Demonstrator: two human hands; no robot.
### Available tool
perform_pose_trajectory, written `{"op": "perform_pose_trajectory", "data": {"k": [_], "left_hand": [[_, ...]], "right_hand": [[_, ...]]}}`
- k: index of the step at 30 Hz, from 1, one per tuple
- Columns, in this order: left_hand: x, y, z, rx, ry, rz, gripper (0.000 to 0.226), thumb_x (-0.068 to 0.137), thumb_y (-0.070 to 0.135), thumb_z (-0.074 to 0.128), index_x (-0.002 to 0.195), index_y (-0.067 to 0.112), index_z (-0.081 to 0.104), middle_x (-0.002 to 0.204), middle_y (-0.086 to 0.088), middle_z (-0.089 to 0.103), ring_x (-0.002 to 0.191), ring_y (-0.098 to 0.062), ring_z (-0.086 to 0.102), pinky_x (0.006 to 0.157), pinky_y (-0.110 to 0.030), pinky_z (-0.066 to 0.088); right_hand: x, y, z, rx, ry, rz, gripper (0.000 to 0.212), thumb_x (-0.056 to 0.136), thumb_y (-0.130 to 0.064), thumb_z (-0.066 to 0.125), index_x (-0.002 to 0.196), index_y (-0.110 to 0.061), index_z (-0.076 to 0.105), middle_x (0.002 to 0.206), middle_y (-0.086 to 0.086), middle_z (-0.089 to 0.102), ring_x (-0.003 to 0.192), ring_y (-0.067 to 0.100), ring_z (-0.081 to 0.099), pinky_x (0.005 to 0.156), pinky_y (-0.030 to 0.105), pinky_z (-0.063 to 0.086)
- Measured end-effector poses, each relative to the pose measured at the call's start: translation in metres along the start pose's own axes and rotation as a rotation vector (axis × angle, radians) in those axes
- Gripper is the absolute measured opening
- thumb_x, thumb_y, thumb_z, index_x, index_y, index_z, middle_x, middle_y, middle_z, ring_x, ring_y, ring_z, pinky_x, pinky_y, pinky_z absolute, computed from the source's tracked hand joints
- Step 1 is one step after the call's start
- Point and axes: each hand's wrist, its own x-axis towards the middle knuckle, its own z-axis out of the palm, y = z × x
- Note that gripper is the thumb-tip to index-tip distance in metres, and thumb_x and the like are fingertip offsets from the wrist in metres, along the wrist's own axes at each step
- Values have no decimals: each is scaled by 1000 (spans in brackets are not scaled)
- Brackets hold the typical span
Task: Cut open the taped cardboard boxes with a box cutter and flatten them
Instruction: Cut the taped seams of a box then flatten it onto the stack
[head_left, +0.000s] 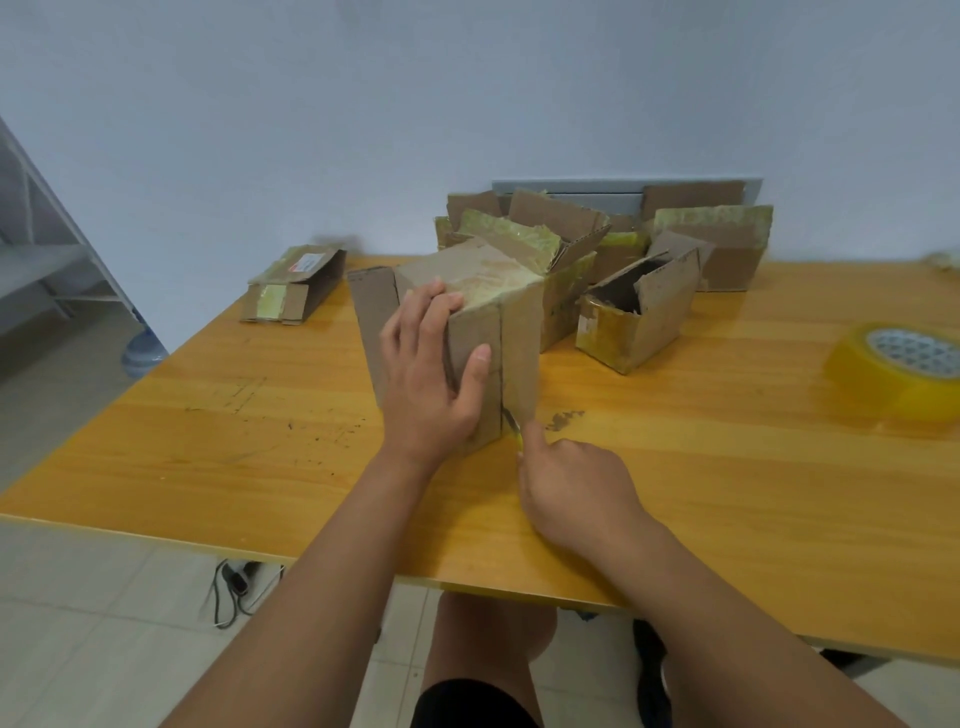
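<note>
Cardboard box stands upright on end at mid surface, taped top facing up. Left hand grips its near left corner, fingers over top edge, thumb on front face. Right hand curled around box cutter, blade tip at foot of front seam; handle mostly hidden. Behind, pile of opened boxes, flaps up; contents not visible. Flattened box far left. Tape roll far right, well apart.

A plain packing room: bare wall, tape-strewn table
</note>
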Motion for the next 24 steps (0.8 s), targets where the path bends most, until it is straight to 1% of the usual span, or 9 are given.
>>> {"op": "perform_pose_trajectory", "data": {"k": [2,6,9,11,12,15,18,22,24], "left_hand": [[0,0,0,1,6,4,43,93,32,54,132,16,43,144,-9,45,136,-23,36,111,-37,29],[0,1,2,-4,16,3,43,93,31,54,132,15,43,144,-8,45,136,-25,37,110,-40,30],[0,0,2,2,12,7,43,93,31,53,132,15,43,144,-9,46,136,-28,38,111,-40,30],[-1,0,2,3,8,3,44,93,32,53,132,15,43,144,-9,45,137,-27,37,111,-40,29],[-1,0,2,1,10,-2,44,93,32,53,132,15,44,145,-8,45,137,-27,37,111,-39,29],[-1,1,3,-7,23,-12,44,93,30,54,132,15,44,145,-8,45,137,-24,36,112,-37,28],[-1,0,4,-5,22,-1,43,93,30,54,132,15,43,145,-9,45,138,-24,36,112,-37,27],[-1,0,4,0,15,-11,44,93,31,53,133,16,42,145,-10,44,137,-26,37,112,-31,24],[-1,1,4,-3,21,-14,44,93,30,53,133,16,42,145,-9,45,138,-22,35,112,-33,26]], "right_hand": [[-2,2,0,6,-4,-2,27,101,-25,37,126,-16,38,73,1,59,63,28,56,45,32,21],[-1,3,3,34,-23,14,25,101,-26,37,124,-17,39,67,-3,43,59,25,45,49,33,29],[-2,4,5,52,-46,2,22,101,-27,35,120,-17,42,76,3,58,67,29,57,52,35,32],[-4,4,7,70,-58,-2,21,102,-29,34,117,-18,43,81,4,62,70,30,60,53,35,34],[-4,5,9,76,-47,2,21,102,-30,34,117,-18,43,77,2,59,67,29,57,53,35,34],[-2,4,12,79,-11,15,22,103,-32,33,118,-19,42,65,-5,41,59,24,44,51,34,34],[-2,3,13,77,7,30,23,103,-34,32,118,-19,43,63,-6,42,55,21,40,49,33,31],[-4,3,9,65,76,61,23,103,-35,33,116,-19,44,55,-12,29,44,7,27,41,28,16],[-2,3,8,55,58,64,23,103,-35,33,116,-19,44,56,-11,29,45,10,31,42,28,19]]}}
